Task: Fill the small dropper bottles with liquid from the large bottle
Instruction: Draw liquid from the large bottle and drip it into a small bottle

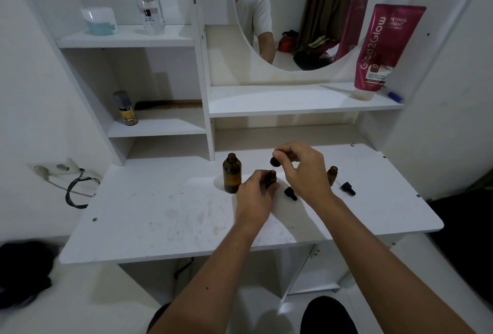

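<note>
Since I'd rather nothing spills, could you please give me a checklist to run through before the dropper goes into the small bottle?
1. Left hand grips the small bottle: ok.
2. Right hand pinches the dropper above that bottle: ok.
3. Dropper lined up with the bottle's neck: cannot tell.
4. Liquid in the dropper: cannot tell.
5. Large bottle upright and uncapped, apart from both hands: ok.
6. Second small bottle upright and open, two loose droppers lying on the desk: ok.
</note>
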`<state>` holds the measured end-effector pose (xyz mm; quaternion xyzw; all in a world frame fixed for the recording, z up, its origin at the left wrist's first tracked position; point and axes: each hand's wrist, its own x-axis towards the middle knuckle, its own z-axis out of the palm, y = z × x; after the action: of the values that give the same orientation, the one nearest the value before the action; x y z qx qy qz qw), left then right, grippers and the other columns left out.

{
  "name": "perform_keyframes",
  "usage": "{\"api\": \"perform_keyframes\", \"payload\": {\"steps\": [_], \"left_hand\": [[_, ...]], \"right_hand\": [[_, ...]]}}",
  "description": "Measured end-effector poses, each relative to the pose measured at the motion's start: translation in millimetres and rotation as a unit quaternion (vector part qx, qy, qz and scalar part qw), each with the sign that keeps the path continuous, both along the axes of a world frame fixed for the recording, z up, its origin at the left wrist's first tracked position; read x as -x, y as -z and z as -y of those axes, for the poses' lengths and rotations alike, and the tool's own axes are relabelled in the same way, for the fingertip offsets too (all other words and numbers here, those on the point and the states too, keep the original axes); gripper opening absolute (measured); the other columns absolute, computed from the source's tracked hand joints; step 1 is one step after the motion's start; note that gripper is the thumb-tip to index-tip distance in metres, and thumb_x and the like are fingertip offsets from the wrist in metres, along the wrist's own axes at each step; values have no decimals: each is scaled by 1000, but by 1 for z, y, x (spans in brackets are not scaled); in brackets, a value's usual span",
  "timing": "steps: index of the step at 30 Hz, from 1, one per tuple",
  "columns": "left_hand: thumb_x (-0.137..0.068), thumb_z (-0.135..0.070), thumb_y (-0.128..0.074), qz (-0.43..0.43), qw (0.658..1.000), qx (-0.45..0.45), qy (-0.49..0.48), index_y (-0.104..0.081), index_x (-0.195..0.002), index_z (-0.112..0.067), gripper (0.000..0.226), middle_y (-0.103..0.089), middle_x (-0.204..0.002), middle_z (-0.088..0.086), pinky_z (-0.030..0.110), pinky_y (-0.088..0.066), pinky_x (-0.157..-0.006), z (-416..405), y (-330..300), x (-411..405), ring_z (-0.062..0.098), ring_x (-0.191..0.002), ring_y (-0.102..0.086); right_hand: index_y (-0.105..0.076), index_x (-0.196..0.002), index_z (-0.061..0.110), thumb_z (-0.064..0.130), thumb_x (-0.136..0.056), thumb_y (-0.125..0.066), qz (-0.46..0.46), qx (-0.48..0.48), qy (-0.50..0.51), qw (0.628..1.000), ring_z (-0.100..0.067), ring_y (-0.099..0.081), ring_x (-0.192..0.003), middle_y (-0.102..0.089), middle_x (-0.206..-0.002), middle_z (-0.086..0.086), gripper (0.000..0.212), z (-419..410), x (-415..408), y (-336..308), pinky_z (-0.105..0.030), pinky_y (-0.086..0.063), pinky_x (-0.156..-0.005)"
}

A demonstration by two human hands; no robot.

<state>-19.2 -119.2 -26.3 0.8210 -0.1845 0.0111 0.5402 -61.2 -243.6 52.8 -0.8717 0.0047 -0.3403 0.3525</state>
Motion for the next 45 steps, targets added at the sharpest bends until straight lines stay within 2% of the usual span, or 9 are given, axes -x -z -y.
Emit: {"api": "perform_keyframes", "payload": {"steps": [7, 15, 21, 24, 28, 32, 38, 41, 45], "left_hand": [[-99, -27, -66, 5, 1000, -14, -4, -66, -124, -24, 25, -73, -116, -12, 21, -52, -93, 1, 1, 0, 4, -103, -66], [-100, -28, -65, -4, 1000, -21, -3, -65, -124, -24, 24, -71, -113, -15, 12, -45, -85, -1, -1, 1, 3, -100, -65], [-97, -35, -68, -12, 1000, -7, 3, -64, -123, -27, 27, -71, -114, -17, 22, -54, -91, -2, -2, 0, 2, -102, -65], [-93, -43, -71, -35, 999, -3, 12, -60, -132, -25, 45, -69, -123, -13, 26, -53, -96, -5, -2, 2, 4, -111, -63], [-92, -47, -71, -76, 995, 66, 20, -56, -140, -25, 54, -62, -135, -14, 29, -49, -105, -19, -6, 14, 2, -123, -57], [-94, -42, -69, -72, 990, 121, 13, -61, -132, -25, 42, -67, -122, -14, 17, -52, -92, -50, -9, 32, 1, -110, -64], [-90, -33, -77, -23, 990, 116, -75, -63, -106, -27, 22, -70, -98, -17, 11, -52, -75, -99, -13, 11, -3, -91, -65], [-84, -35, -83, -22, 989, 106, -100, -61, -106, -26, 32, -69, -98, -13, 17, -55, -77, -110, -14, -7, 6, -91, -66], [-80, -35, -86, -33, 993, 90, -71, -60, -128, -24, 56, -66, -122, -9, 23, -53, -91, -105, -10, -25, 8, -108, -62]], "right_hand": [[-77, -106, 10, 18, -97, -73, -26, -31, -8, 999, -5, -71, -89, -75, -99, 2, 13, -2, 3, -2, -6, -50, -83], [-76, -87, 10, 6, -93, -73, 19, -12, 22, 1000, -6, -70, -80, -73, -82, 6, 8, -6, -1, 1, -27, -59, -77], [-77, -98, 11, 14, -98, -71, 22, -24, 36, 999, 1, -70, -84, -74, -88, 7, 7, -5, 6, -14, -17, -57, -81], [-76, -102, 10, 15, -99, -69, 37, -37, 32, 998, -3, -71, -88, -75, -90, 5, 9, -5, 13, -32, -10, -52, -82], [-76, -107, 9, 16, -99, -71, 75, -25, 33, 996, -6, -72, -89, -76, -95, 0, 12, -8, 17, -54, -14, -54, -84], [-76, -108, 9, 16, -98, -72, 102, -42, 20, 994, 0, -69, -90, -75, -98, 2, 13, -23, 14, -69, -11, -52, -84], [-75, -110, 14, 21, -100, -69, 87, -124, -19, 988, -4, -71, -94, -75, -99, 8, 13, -52, -1, -75, -14, -53, -87], [-75, -111, 13, 22, -100, -69, 85, -135, -23, 987, -8, -72, -97, -76, -101, 4, 16, -58, -8, -73, -18, -55, -89], [-75, -112, 11, 21, -100, -69, 85, -114, -26, 990, -7, -72, -98, -76, -102, 4, 16, -61, -18, -70, -18, -55, -89]]}}
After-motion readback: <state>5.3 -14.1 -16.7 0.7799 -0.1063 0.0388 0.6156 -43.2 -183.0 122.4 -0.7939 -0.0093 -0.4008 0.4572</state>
